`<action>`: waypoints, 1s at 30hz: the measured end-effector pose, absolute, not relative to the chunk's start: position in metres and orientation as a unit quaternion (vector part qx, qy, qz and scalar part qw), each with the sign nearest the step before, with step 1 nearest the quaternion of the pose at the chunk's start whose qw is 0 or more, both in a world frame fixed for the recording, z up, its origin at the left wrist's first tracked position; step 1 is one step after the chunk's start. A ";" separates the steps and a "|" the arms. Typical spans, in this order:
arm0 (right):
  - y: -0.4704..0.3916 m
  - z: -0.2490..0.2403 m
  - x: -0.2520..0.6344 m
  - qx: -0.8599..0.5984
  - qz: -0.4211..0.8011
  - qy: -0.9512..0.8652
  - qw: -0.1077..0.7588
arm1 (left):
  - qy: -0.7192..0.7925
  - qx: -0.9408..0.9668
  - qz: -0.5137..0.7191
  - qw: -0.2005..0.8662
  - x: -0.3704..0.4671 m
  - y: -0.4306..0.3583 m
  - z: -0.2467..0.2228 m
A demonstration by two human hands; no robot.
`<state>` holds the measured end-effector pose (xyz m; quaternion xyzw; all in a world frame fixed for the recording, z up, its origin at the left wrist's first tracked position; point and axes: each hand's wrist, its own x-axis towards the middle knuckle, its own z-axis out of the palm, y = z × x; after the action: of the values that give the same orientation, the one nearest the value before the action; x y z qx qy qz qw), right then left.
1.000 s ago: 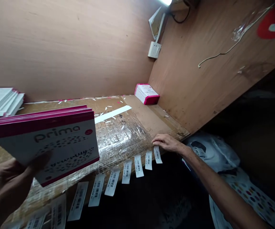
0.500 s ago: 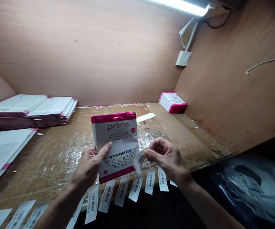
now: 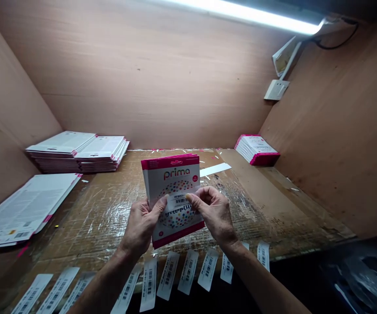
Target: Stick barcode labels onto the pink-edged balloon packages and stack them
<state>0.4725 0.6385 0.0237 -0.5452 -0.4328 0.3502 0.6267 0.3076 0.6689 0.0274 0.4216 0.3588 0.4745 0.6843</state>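
My left hand grips a small stack of white and pink "prima" packets upright by the left side, its thumb on the front at the left end of a barcode label. The label lies across the middle of the front packet, over the dotted round picture. My right hand pinches the label's right part between thumb and fingers at the packet's right edge. Whether the label is fully flat against the packet cannot be made out.
Barcode labels hang along the table's front edge. Stacked packets stand at the back left and back right; more cards lie at the left. A white strip lies behind the held packets.
My right hand has moved left from beside the packets onto the front one. A barcode label now shows there, where a blank white strip was. The view has shifted left.
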 end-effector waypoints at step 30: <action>0.667 0.007 0.491 -0.603 0.337 -0.400 0.602 | 0.374 0.449 0.388 0.713 0.336 0.689 0.034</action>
<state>0.4911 0.6670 0.0068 -0.6031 -0.4002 0.3366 0.6023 0.3361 0.6889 0.0338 0.4485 0.3742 0.3883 0.7127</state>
